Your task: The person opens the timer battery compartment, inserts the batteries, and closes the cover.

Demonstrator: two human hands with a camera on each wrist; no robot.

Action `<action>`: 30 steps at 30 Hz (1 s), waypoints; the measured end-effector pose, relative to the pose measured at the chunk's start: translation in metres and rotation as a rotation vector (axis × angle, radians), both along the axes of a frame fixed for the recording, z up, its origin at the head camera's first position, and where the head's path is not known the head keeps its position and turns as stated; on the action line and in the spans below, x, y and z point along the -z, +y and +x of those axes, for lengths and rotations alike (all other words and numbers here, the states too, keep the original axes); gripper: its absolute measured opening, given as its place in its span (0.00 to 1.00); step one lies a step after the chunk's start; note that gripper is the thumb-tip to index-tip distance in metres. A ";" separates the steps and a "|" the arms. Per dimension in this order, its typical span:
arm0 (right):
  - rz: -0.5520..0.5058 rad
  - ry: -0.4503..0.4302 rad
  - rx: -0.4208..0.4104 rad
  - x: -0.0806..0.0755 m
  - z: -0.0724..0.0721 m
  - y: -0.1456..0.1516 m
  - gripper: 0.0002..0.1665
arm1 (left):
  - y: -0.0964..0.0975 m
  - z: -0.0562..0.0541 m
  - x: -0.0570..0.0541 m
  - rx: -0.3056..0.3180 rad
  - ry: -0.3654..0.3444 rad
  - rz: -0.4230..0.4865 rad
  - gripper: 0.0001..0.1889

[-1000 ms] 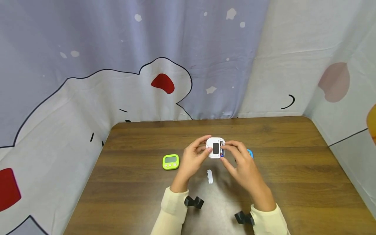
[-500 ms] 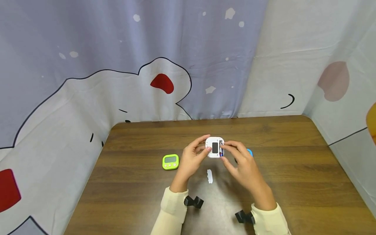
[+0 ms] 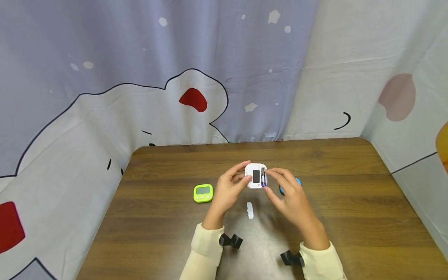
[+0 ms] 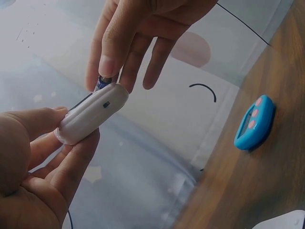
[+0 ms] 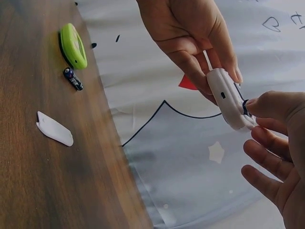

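Observation:
My left hand (image 3: 227,191) grips a white digital timer (image 3: 256,166) above the table, thumb on its back and fingers beneath. The back faces up, and its battery slot at the right side lies uncovered. A small dark-blue battery (image 4: 103,83) tilts partly out of this slot in the left wrist view. My right hand (image 3: 293,199) pinches at it, the thumb (image 4: 108,66) pressed to its end and the index fingertip at the slot's far end. In the right wrist view, the timer (image 5: 224,98) is edge-on, with a thin white flap (image 5: 207,59) sticking out from it.
On the wooden table (image 3: 157,241), a green timer (image 3: 203,193) lies left of my hands, with a loose battery (image 5: 73,79) beside it. A white battery cover (image 3: 250,210) lies below the held timer. A blue timer (image 4: 255,124) sits behind my right hand. Curtains stand beyond.
My right index finger has shifted up and slightly right, off the middle of the slot, so more of the battery shows. My left hand and the timer stay almost still.

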State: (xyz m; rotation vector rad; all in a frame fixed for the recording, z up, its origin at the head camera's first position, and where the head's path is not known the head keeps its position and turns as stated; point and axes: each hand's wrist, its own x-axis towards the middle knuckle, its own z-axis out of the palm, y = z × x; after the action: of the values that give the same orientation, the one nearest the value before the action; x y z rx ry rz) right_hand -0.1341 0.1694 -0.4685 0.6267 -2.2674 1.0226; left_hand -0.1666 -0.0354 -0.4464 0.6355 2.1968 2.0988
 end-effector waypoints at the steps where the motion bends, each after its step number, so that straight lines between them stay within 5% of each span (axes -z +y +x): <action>1: 0.000 -0.010 0.002 0.000 0.000 0.000 0.31 | 0.000 0.000 0.000 0.003 -0.002 -0.001 0.23; 30: -0.010 -0.130 -0.050 0.004 -0.002 0.005 0.38 | 0.001 0.001 -0.001 0.015 -0.032 0.003 0.21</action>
State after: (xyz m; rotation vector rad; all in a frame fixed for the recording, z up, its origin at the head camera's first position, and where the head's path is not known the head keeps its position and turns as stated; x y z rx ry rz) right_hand -0.1357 0.1745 -0.4726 0.6331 -2.3675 1.1275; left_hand -0.1652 -0.0342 -0.4450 0.6121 2.1667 2.0901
